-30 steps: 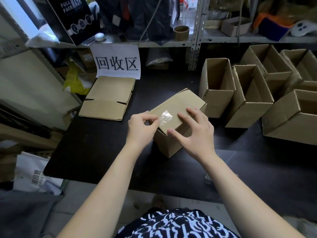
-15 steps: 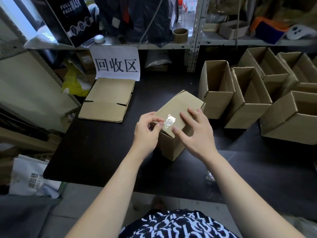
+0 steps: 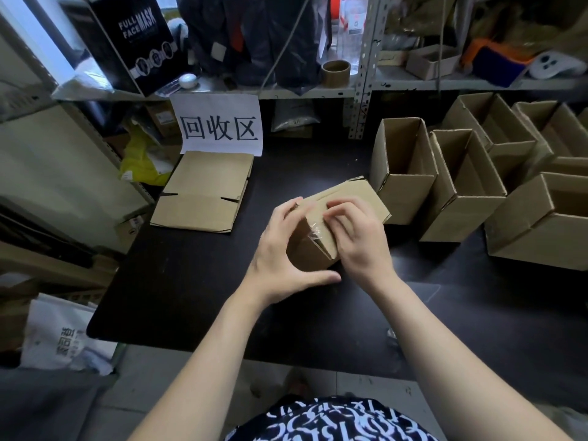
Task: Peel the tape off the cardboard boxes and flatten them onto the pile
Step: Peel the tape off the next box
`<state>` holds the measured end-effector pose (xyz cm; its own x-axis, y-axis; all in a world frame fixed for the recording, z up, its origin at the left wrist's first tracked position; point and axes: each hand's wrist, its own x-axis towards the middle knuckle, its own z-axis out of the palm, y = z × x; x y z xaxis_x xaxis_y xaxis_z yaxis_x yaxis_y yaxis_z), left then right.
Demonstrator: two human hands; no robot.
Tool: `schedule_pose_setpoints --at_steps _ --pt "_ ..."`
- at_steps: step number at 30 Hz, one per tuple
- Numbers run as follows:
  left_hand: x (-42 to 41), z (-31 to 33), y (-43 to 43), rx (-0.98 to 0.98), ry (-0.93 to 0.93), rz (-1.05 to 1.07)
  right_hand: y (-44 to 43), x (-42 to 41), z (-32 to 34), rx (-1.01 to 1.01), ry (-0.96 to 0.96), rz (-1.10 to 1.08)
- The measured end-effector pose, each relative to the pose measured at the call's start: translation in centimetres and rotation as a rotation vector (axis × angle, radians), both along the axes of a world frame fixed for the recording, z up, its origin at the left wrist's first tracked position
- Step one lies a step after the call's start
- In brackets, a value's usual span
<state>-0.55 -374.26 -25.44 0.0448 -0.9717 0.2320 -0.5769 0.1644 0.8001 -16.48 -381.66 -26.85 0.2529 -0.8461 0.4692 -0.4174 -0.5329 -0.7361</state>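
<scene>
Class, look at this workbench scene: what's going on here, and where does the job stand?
A person works at a black table on a small closed cardboard box. The left hand grips the box's left end, thumb along its near bottom edge. The right hand picks with curled fingers at the clear tape on the near edge; it is not yet off. A flattened pile lies to the left below a paper sign, and open boxes wait on the right.

Bare table (image 3: 191, 265) left of held box (image 3: 356, 192); flattened pile (image 3: 203, 192) behind-left; open boxes (image 3: 404, 198) crowd right.
</scene>
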Motion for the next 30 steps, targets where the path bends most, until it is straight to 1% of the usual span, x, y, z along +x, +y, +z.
schedule_pose_setpoints --at_steps 2,5,7,12,15,16,17,19,23,25,27,28,30 --pt "-0.2 -0.1 0.3 0.012 -0.099 0.059 0.3 0.1 0.1 0.045 -0.084 -0.016" --pt "0.2 -0.2 -0.4 -0.103 -0.197 0.187 0.6 -0.2 0.3 0.258 -0.273 -0.032" --pt "0.6 0.0 -1.0 -0.134 -0.232 0.168 1.0 -0.7 0.5 0.324 -0.313 -0.071" --pt "0.8 1.2 -2.3 -0.070 -0.374 0.113 1.6 -1.6 1.1 0.316 -0.353 -0.089" --pt "0.7 0.8 -3.0 0.002 -0.681 0.102 1.9 -2.4 2.2 0.224 -0.323 -0.029" --pt "0.7 0.5 -3.2 0.044 -0.718 0.099 2.1 -2.4 2.6 0.206 -0.308 0.017" --pt "0.5 0.4 -3.3 0.086 -0.712 0.087 2.3 -2.3 2.9 0.212 -0.301 0.060" --pt "0.3 0.5 -3.2 0.130 -0.650 0.060 2.4 -2.1 3.1 0.289 -0.348 0.103" --pt "2.3 1.1 -2.0 0.107 -0.628 0.080 1.3 -3.1 2.2 0.428 -0.527 0.028" --pt "3.7 1.0 -0.9 0.133 -0.604 0.076 0.6 -3.8 1.6 0.506 -0.632 -0.004" --pt "4.5 0.6 -0.1 0.199 -0.518 0.051 0.3 -4.1 1.2 0.565 -0.709 -0.007" --pt "4.9 0.1 0.2 0.240 -0.445 0.045 0.3 -4.0 1.1 0.577 -0.715 0.001" --pt "5.7 -0.8 0.3 0.285 -0.241 0.053 0.4 -3.9 0.8 0.575 -0.672 0.015"
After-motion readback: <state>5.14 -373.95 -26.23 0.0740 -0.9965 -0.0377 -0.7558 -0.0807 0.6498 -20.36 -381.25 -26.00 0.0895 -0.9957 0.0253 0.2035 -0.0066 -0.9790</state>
